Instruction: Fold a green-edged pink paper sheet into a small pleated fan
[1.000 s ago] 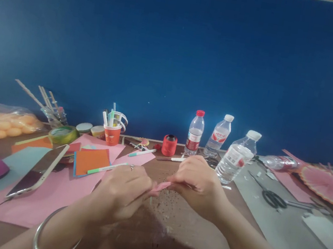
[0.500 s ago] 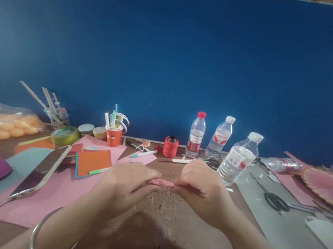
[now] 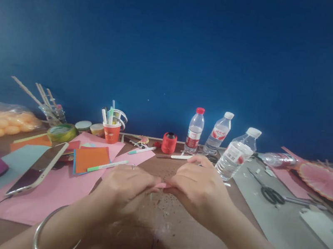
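Between my two hands, a small piece of folded pink paper [image 3: 161,185] shows only as a narrow strip. My left hand [image 3: 126,187], with a ring on one finger, is closed on its left end. Closed on the right end is my right hand [image 3: 199,188]. The fingers of both hands hide most of the paper, so its full shape cannot be made out. The hands are close together above the brown table [image 3: 165,229], which has dark specks scattered on it. A white pen [image 3: 182,157] lies just beyond my right hand.
Behind stand a red thread spool [image 3: 169,143], a red-capped bottle [image 3: 195,131] and a white-capped bottle [image 3: 236,154]. Left are a phone [image 3: 37,169], orange paper [image 3: 93,159] and a red cup of pens [image 3: 110,133]. Black-handled scissors [image 3: 272,195] and a pink paper fan [image 3: 328,181] lie right.
My hands have drawn closer together, and less of the pink paper shows between them. The view has shifted slightly, moving the whole scene a little up and left.
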The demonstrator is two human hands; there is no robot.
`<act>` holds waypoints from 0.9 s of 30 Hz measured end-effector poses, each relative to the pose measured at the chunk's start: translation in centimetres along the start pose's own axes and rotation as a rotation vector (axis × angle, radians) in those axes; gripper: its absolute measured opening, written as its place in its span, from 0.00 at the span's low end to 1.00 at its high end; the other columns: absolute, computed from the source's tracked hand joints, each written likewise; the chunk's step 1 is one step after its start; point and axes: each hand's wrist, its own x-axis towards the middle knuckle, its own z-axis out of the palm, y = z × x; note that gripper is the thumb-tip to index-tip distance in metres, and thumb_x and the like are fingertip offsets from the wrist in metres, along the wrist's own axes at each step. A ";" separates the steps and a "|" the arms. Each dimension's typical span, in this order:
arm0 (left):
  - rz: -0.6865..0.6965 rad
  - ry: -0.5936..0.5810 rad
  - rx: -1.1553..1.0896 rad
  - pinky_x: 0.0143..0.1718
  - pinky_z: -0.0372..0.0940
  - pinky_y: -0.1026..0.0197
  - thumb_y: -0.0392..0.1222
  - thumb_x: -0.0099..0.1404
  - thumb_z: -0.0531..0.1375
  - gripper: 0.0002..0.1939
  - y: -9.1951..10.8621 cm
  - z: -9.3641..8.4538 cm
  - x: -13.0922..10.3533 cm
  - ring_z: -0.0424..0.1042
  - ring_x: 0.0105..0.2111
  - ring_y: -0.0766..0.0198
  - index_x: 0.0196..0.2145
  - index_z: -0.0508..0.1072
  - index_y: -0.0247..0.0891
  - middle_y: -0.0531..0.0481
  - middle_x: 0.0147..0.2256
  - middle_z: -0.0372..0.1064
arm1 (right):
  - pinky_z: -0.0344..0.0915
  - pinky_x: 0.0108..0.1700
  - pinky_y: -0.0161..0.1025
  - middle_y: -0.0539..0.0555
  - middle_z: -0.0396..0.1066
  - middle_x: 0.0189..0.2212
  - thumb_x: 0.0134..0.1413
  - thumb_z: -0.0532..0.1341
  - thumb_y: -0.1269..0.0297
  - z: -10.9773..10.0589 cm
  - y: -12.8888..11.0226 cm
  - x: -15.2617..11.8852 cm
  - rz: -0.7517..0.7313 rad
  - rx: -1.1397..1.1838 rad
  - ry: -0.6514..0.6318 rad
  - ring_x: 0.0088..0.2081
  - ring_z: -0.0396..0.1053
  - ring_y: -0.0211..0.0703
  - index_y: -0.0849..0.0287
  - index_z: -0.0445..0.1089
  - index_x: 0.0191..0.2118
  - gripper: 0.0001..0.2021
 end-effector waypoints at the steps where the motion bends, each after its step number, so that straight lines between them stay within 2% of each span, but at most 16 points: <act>1: 0.006 -0.004 -0.011 0.27 0.60 0.66 0.33 0.63 0.56 0.06 0.0 -0.2 0.0 0.69 0.25 0.70 0.37 0.71 0.39 0.55 0.27 0.73 | 0.53 0.39 0.41 0.47 0.68 0.19 0.60 0.56 0.66 -0.4 0.3 0.0 0.011 0.029 -0.009 0.23 0.62 0.35 0.60 0.71 0.24 0.14; 5: -0.011 0.026 -0.010 0.24 0.58 0.67 0.34 0.63 0.56 0.05 0.2 -1.2 0.7 0.64 0.21 0.71 0.30 0.70 0.38 0.56 0.21 0.67 | 0.52 0.39 0.40 0.47 0.71 0.22 0.58 0.58 0.67 -1.8 1.1 0.1 0.069 0.136 -0.056 0.28 0.65 0.36 0.57 0.73 0.28 0.10; 8: -0.055 -0.035 -0.025 0.21 0.57 0.67 0.36 0.64 0.54 0.09 0.4 -1.8 1.3 0.62 0.19 0.71 0.27 0.69 0.38 0.57 0.19 0.64 | 0.52 0.37 0.40 0.48 0.71 0.22 0.57 0.58 0.68 -1.9 1.2 0.1 0.081 0.163 -0.072 0.28 0.65 0.37 0.57 0.74 0.28 0.09; 12: -0.099 -0.116 0.032 0.24 0.61 0.67 0.37 0.65 0.54 0.08 0.6 -1.7 1.6 0.69 0.23 0.70 0.34 0.73 0.38 0.55 0.25 0.73 | 0.52 0.34 0.40 0.49 0.70 0.22 0.59 0.57 0.66 -1.1 1.0 0.0 0.074 0.125 -0.061 0.26 0.63 0.37 0.59 0.74 0.29 0.11; 15: -0.025 -0.032 0.039 0.29 0.65 0.66 0.39 0.65 0.55 0.07 0.8 -1.4 1.3 0.74 0.28 0.67 0.38 0.73 0.39 0.53 0.31 0.76 | 0.54 0.34 0.40 0.49 0.70 0.22 0.60 0.55 0.66 -0.7 0.7 0.0 0.069 0.120 -0.043 0.27 0.64 0.38 0.58 0.74 0.30 0.12; 17: -0.032 0.036 0.014 0.28 0.65 0.66 0.39 0.64 0.56 0.07 0.7 -1.4 1.2 0.73 0.26 0.67 0.34 0.74 0.39 0.54 0.27 0.76 | 0.57 0.37 0.41 0.50 0.73 0.26 0.58 0.58 0.64 -0.5 0.6 0.0 0.096 0.185 0.012 0.30 0.67 0.39 0.56 0.74 0.35 0.07; 18: -0.096 0.057 -0.033 0.25 0.64 0.66 0.38 0.63 0.56 0.07 0.6 -1.4 1.2 0.72 0.23 0.67 0.32 0.74 0.39 0.54 0.24 0.74 | 0.59 0.39 0.42 0.51 0.74 0.31 0.56 0.60 0.63 -0.3 0.8 -0.1 0.134 0.244 0.063 0.33 0.68 0.41 0.56 0.72 0.40 0.07; 19: -0.201 0.073 -0.119 0.23 0.63 0.67 0.38 0.62 0.57 0.07 0.3 -1.4 1.3 0.71 0.21 0.68 0.29 0.74 0.39 0.55 0.22 0.73 | 0.60 0.41 0.43 0.53 0.74 0.37 0.54 0.61 0.60 0.0 1.0 -0.1 0.190 0.328 0.134 0.37 0.68 0.42 0.55 0.70 0.45 0.12; 21: -0.508 0.105 -0.436 0.22 0.63 0.68 0.40 0.61 0.58 0.08 -0.6 -1.2 1.4 0.69 0.19 0.69 0.25 0.73 0.38 0.54 0.20 0.71 | 0.63 0.44 0.44 0.56 0.69 0.46 0.54 0.60 0.54 1.1 1.7 -0.3 0.330 0.563 0.296 0.41 0.68 0.44 0.54 0.61 0.54 0.23; 23: -0.822 0.135 -0.862 0.23 0.63 0.68 0.46 0.59 0.60 0.11 -1.8 -0.3 1.4 0.69 0.20 0.69 0.26 0.71 0.36 0.53 0.21 0.71 | 0.65 0.40 0.44 0.57 0.68 0.44 0.59 0.51 0.51 3.0 2.4 -0.5 0.461 0.869 0.427 0.38 0.68 0.42 0.55 0.58 0.56 0.22; 24: -0.959 0.111 -1.075 0.21 0.62 0.68 0.49 0.57 0.61 0.12 -2.3 0.3 1.3 0.68 0.20 0.70 0.26 0.70 0.37 0.54 0.21 0.70 | 0.66 0.39 0.42 0.58 0.68 0.42 0.59 0.51 0.50 4.2 2.7 -0.6 0.517 0.985 0.396 0.37 0.68 0.42 0.57 0.59 0.54 0.22; 27: -1.057 0.022 -1.158 0.17 0.58 0.68 0.55 0.58 0.58 0.17 -3.1 3.0 0.6 0.64 0.16 0.70 0.27 0.67 0.37 0.56 0.18 0.65 | 0.64 0.31 0.36 0.54 0.67 0.36 0.47 0.62 0.51 8.1 2.6 -0.9 0.705 1.210 0.280 0.31 0.66 0.39 0.59 0.65 0.46 0.22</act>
